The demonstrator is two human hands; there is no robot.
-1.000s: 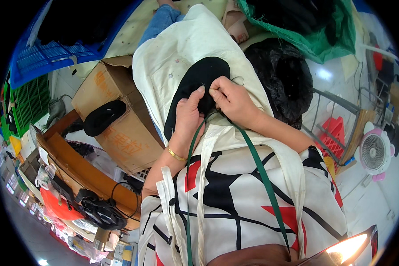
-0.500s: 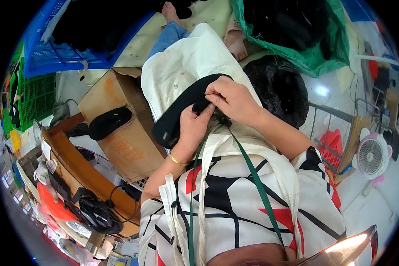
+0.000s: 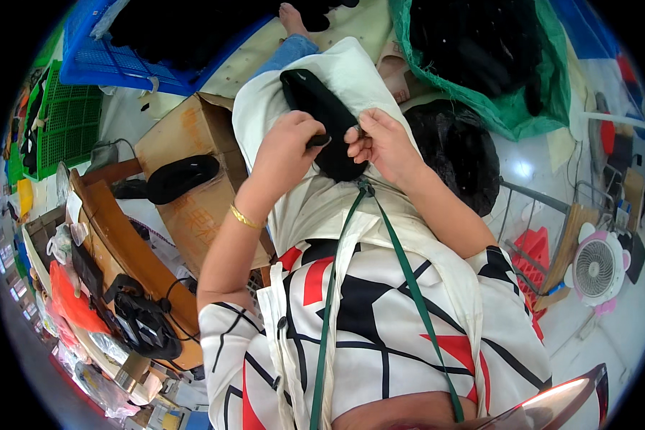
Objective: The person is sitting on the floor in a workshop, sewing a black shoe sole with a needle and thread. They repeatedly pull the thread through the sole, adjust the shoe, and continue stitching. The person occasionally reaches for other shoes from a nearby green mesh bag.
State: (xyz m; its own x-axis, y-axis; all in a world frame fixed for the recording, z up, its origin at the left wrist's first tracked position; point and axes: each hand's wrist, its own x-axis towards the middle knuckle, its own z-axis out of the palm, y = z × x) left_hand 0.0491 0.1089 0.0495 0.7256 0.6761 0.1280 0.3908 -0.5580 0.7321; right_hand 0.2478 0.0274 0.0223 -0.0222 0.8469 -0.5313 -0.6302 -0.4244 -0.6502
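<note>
A long, rounded black piece (image 3: pixel 310 89), soft-looking and like a slipper or shoe upper, lies over the white apron (image 3: pixel 258 118) on my lap. Its far end points up and to the left. My left hand (image 3: pixel 288 150) is above its left side, its fingers closed around a small black object (image 3: pixel 318 141) of which only the end shows. Over the right side of the piece, my right hand (image 3: pixel 385 143) has thumb and fingertips pinched together. What they hold, if anything, is too small to make out.
A similar black piece (image 3: pixel 183 179) rests on the cardboard box (image 3: pixel 193 140) at left. Dark items fill the blue crate (image 3: pixel 118 61) and green sack (image 3: pixel 552 107). A black bag (image 3: pixel 444 158) stands right of my lap, a fan (image 3: pixel 597 264) farther right.
My hands have come off the black piece and moved apart, the left one going left and up. The piece has turned, its far end now pointing left instead of right.
</note>
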